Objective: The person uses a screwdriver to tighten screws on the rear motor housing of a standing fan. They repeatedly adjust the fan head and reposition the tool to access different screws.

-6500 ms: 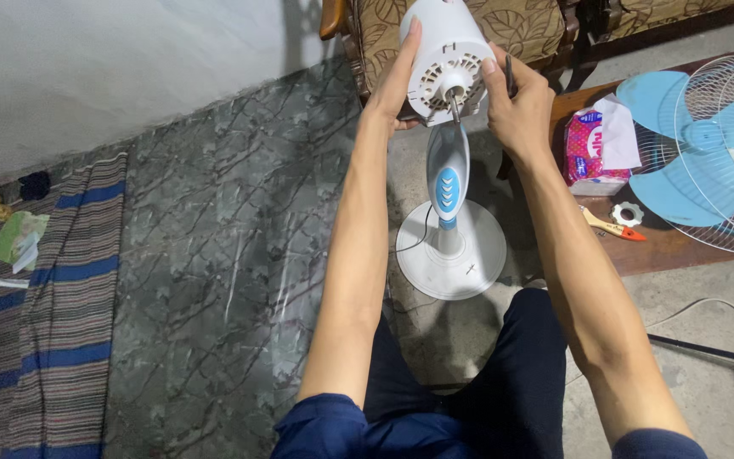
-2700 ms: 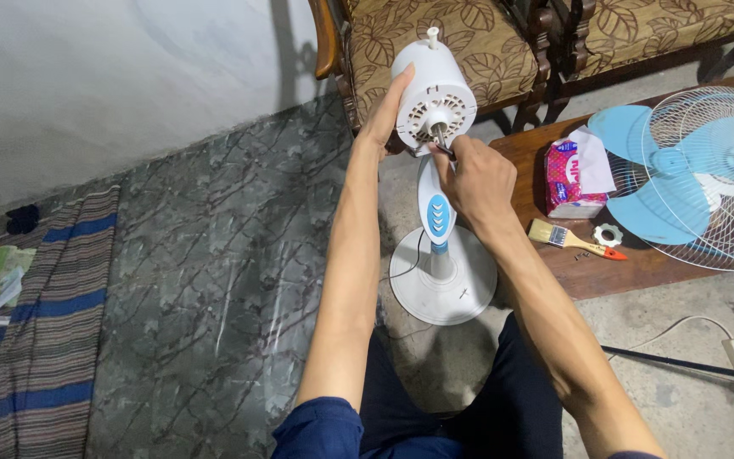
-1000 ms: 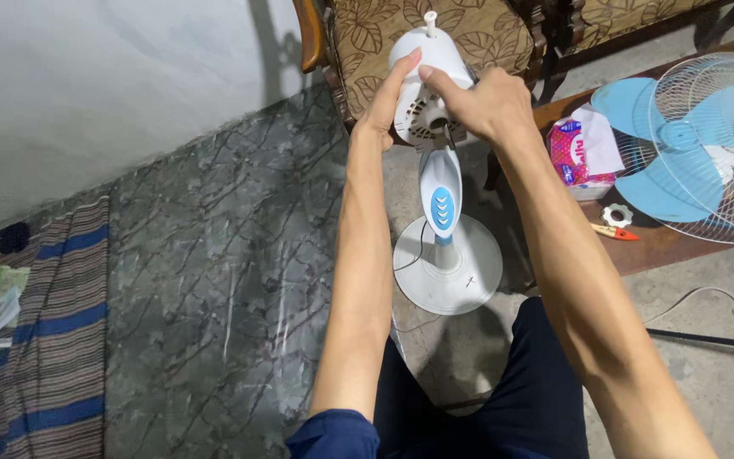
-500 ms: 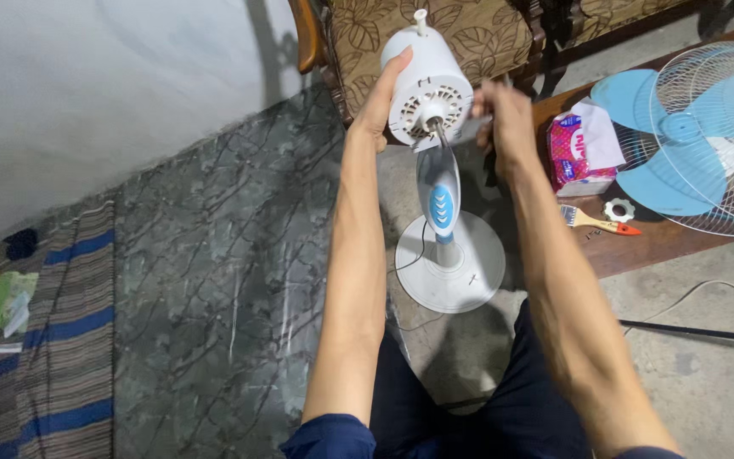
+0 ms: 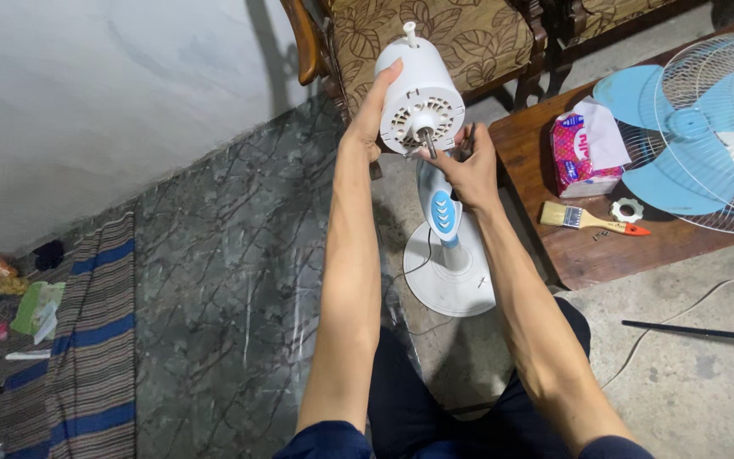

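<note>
A striped mat (image 5: pixel 87 340) lies at the far left on the dark marbled floor (image 5: pixel 214 280), with small clutter at its outer edge.

The left hand (image 5: pixel 373 110) is wrapped around the left side of the motor housing (image 5: pixel 418 85), fingers curled over the shell and pressed against it. The housing is a white plastic drum with a vented front face and a bare shaft (image 5: pixel 429 144) projecting from its centre.

The right hand (image 5: pixel 469 166) sits just below and right of the shaft, its fingertips pinched together at the shaft. A thin dark item shows above the knuckles; what it is cannot be told, nor whether the fingers close on the shaft itself.

The housing tops a white and blue stand (image 5: pixel 441 212), which rises from a round base (image 5: pixel 448 285) on the floor between the person's knees. A cord runs from the base.

Handling, as a judgement:
- The head is likely the heavy part, so the unit is top-heavy; steady it at the shell.
- The shell is rigid, smooth plastic and may slip in a loose grasp.
- The vent ribs look thin; avoid pressing there.
- The shaft is stiff metal, narrow, and suits fingertips only.

To the right, a low wooden table (image 5: pixel 605 255) carries a tissue pack (image 5: pixel 584 153), a paintbrush (image 5: pixel 592 221), a small white ring (image 5: pixel 628 209), a blue blade (image 5: pixel 673 136) and a wire guard (image 5: pixel 724 127).
</note>
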